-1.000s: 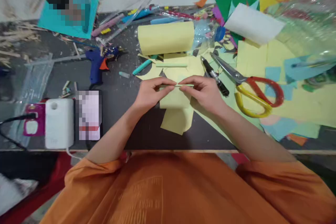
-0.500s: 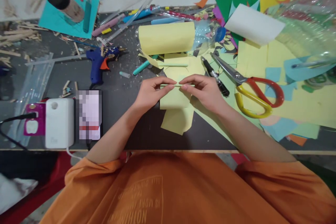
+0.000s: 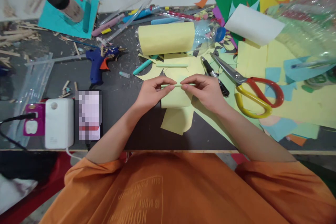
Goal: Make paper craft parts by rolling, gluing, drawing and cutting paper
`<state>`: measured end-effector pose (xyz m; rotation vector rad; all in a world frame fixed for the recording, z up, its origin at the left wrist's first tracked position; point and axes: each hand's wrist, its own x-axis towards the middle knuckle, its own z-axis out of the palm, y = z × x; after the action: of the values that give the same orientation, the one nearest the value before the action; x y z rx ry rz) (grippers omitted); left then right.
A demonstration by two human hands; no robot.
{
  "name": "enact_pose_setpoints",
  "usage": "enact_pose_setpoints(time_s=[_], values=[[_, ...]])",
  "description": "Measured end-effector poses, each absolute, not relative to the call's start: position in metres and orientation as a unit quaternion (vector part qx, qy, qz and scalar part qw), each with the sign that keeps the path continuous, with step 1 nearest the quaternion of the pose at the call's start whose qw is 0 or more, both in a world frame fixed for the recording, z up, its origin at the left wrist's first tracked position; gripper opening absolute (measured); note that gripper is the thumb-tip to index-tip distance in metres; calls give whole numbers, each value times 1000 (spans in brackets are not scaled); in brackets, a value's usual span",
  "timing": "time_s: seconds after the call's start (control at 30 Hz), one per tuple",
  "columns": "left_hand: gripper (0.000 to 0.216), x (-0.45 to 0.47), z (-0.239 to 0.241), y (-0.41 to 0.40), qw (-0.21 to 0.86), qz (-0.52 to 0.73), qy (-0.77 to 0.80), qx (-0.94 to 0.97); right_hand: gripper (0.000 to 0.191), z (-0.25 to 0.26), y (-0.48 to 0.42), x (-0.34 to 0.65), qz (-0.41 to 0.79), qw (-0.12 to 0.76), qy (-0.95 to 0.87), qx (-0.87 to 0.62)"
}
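My left hand (image 3: 154,91) and my right hand (image 3: 201,87) face each other over the table, fingertips nearly meeting. Each pinches the top edge of a pale yellow-green paper sheet (image 3: 175,98), which looks rolled into a thin tube there. The rest of the sheet hangs toward me. Just beyond my fingers lies a thin pale green paper roll (image 3: 172,65) on yellow paper. A plastic bottle (image 3: 204,35) wrapped in yellow paper (image 3: 166,38) lies on its side farther back. Beside my right hand are a black pen (image 3: 215,77) and scissors (image 3: 252,91) with red and yellow handles.
To the left are a blue glue gun (image 3: 98,63), a white power bank (image 3: 59,123) and a phone (image 3: 89,115). Clear glue sticks (image 3: 34,91) and wood scraps (image 3: 21,36) lie farther left. Coloured paper (image 3: 288,105) and a clear plastic bag (image 3: 312,24) cover the right.
A curled yellow paper strip beyond my left hand has dropped flatter onto the table. The sheet in my fingers has shifted very slightly right; my hands have hardly moved.
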<state>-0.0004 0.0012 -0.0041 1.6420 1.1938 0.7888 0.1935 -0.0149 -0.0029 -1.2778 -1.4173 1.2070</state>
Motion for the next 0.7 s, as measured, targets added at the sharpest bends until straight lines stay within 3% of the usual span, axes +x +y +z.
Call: enact_pose_setpoints(time_s=[0.33, 0.7], values=[[14, 2, -2, -1, 477, 354, 466, 656, 14, -4, -14, 194, 507, 398, -564, -516], [28, 3, -4, -2, 474, 320, 479, 666, 20, -7, -16, 193, 504, 390, -585, -501]])
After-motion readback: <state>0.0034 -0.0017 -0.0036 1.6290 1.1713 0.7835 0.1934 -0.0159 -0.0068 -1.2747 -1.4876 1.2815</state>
